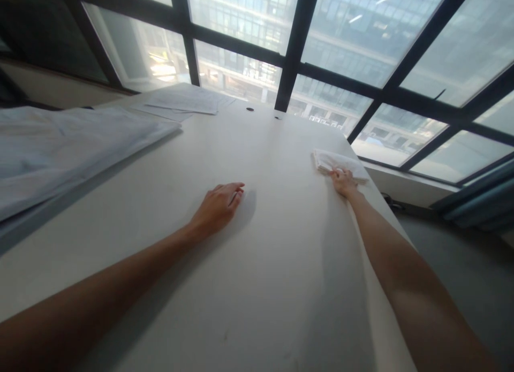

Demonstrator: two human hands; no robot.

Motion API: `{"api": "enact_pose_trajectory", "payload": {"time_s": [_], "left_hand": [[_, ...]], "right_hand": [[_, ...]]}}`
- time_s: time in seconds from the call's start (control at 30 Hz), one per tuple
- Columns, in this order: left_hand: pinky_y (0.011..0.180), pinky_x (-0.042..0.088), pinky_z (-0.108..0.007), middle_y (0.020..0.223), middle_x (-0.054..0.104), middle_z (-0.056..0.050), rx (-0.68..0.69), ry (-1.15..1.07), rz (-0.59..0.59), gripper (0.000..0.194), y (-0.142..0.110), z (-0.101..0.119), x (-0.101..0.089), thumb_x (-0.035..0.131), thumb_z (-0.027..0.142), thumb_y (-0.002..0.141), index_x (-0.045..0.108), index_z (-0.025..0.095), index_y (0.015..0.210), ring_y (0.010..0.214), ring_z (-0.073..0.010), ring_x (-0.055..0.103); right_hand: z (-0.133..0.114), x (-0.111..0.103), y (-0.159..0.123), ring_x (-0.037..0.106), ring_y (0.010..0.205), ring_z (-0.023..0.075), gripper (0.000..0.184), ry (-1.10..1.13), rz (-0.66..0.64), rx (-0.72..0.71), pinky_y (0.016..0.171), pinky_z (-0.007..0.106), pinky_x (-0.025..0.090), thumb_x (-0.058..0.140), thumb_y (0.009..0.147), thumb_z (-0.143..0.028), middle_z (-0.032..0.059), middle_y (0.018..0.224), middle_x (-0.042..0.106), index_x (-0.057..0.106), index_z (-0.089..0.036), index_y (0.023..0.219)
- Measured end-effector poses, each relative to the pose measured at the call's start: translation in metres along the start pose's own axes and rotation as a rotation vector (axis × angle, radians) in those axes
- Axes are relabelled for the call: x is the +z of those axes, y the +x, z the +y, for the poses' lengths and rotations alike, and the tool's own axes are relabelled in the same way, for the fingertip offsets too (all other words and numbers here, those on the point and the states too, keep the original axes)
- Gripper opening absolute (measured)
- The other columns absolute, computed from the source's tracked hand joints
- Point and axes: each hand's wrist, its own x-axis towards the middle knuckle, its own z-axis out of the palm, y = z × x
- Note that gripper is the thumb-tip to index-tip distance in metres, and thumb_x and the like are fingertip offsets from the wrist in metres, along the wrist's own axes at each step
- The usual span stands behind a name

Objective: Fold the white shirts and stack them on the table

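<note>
Right hand (343,182), at right of centre in the frame, has its fingers bent inward; the left hand (220,206), near the middle, is loosely curved, with a gap between thumb and fingers and nothing visible in its hold.

Beneath both spreads the white tabletop (277,265), running from the bottom edge of the frame up toward the windows (244,19), whose dark bars divide the glass across the top. At the left edge lies a broad, wrinkled white sheet (76,142), well apart from the left hand. Grey floor (453,265) shows at lower right, below a bluish curtain (477,195) at the right edge. Flat white papers (184,100) rest in the upper left, beyond the sheet.

Smaller is the folded white cloth (341,160), lying in layers at the right of the frame, near the tabletop's right edge. It sits just beyond the right hand, whose fingers touch its near side; whether they pinch the layers or only press on them, I cannot tell. Smallest are two dark holes (249,109) near the tabletop's far end.
</note>
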Motion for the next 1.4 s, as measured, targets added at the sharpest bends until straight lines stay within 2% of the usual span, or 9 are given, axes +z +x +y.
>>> {"api": "enact_pose_trajectory", "payload": {"time_s": [0.13, 0.3, 0.43, 0.6, 0.73, 0.97, 1.13, 1.4], "left_hand": [[0.105, 0.045, -0.045, 0.122, 0.073, -0.008, 0.001, 0.01, 0.0, 0.045, -0.001, 0.002, -0.001, 0.038, 0.037, 0.101, 0.062, 0.019, 0.134, 0.119, -0.0272, 0.062], [0.105, 0.045, -0.044, 0.121, 0.073, -0.007, 0.004, 0.018, 0.004, 0.044, 0.0, 0.001, 0.0, 0.039, 0.037, 0.101, 0.062, 0.019, 0.134, 0.118, -0.0268, 0.062], [0.106, 0.044, -0.043, 0.123, 0.073, -0.007, -0.002, 0.033, 0.0, 0.044, 0.001, 0.001, 0.001, 0.038, 0.036, 0.101, 0.061, 0.02, 0.135, 0.12, -0.0259, 0.061], [0.108, 0.042, -0.043, 0.127, 0.071, -0.006, 0.017, 0.057, -0.008, 0.043, 0.002, -0.001, 0.003, 0.039, 0.035, 0.101, 0.06, 0.021, 0.136, 0.122, -0.0259, 0.059], [0.107, 0.042, -0.043, 0.128, 0.07, -0.006, 0.021, 0.072, -0.006, 0.041, 0.002, -0.001, 0.003, 0.043, 0.031, 0.1, 0.059, 0.021, 0.136, 0.122, -0.026, 0.059], [0.106, 0.043, -0.044, 0.132, 0.069, -0.007, 0.016, 0.099, -0.005, 0.04, 0.001, 0.004, 0.003, 0.043, 0.029, 0.101, 0.06, 0.02, 0.136, 0.123, -0.027, 0.058], [0.108, 0.043, -0.041, 0.13, 0.07, -0.006, 0.005, 0.11, -0.01, 0.039, -0.002, 0.006, 0.002, 0.047, 0.025, 0.1, 0.06, 0.021, 0.136, 0.123, -0.025, 0.058], [0.11, 0.042, -0.036, 0.13, 0.069, -0.004, 0.018, 0.17, -0.057, 0.036, -0.009, 0.003, 0.0, 0.051, 0.024, 0.099, 0.065, 0.023, 0.132, 0.123, -0.0215, 0.058]], "right_hand": [[0.007, 0.007, 0.009, 0.029, 0.148, 0.0339, 0.058, 0.023, 0.026, 0.012, 0.117, 0.065, 0.025, 0.027, 0.104, -0.055, 0.0137, 0.159, 0.04, 0.053, -0.028, 0.149], [0.002, 0.01, -0.003, 0.018, 0.153, 0.0391, 0.06, 0.028, 0.115, 0.065, 0.116, 0.07, 0.02, 0.025, 0.104, -0.058, 0.0111, 0.166, 0.028, 0.046, -0.031, 0.154], [-0.003, 0.011, -0.019, 0.018, 0.153, 0.0408, 0.067, 0.038, 0.206, 0.147, 0.117, 0.068, 0.02, 0.028, 0.103, -0.055, 0.0185, 0.167, 0.024, 0.033, -0.023, 0.161], [-0.008, 0.009, -0.042, 0.026, 0.15, 0.04, 0.068, 0.039, 0.186, 0.249, 0.116, 0.061, 0.026, 0.03, 0.102, -0.05, 0.0236, 0.163, 0.029, 0.033, -0.016, 0.161], [-0.016, 0.006, -0.068, 0.029, 0.15, 0.0372, 0.065, 0.025, 0.141, 0.281, 0.116, 0.056, 0.028, 0.028, 0.103, -0.046, 0.0266, 0.161, 0.03, 0.037, -0.012, 0.158], [-0.047, 0.006, -0.128, 0.038, 0.144, 0.0347, 0.059, 0.003, 0.135, 0.255, 0.115, 0.051, 0.029, 0.025, 0.104, -0.044, 0.0263, 0.154, 0.041, 0.057, -0.011, 0.142], [-0.075, 0.005, -0.172, 0.045, 0.137, 0.0357, 0.054, -0.025, 0.151, 0.147, 0.11, 0.052, 0.033, 0.028, 0.103, -0.041, 0.025, 0.144, 0.052, 0.064, -0.013, 0.131], [-0.107, 0.013, -0.236, 0.048, 0.132, 0.0385, 0.05, -0.034, 0.251, -0.016, 0.107, 0.053, 0.035, 0.031, 0.102, -0.036, 0.0272, 0.14, 0.055, 0.066, -0.01, 0.127]]}}
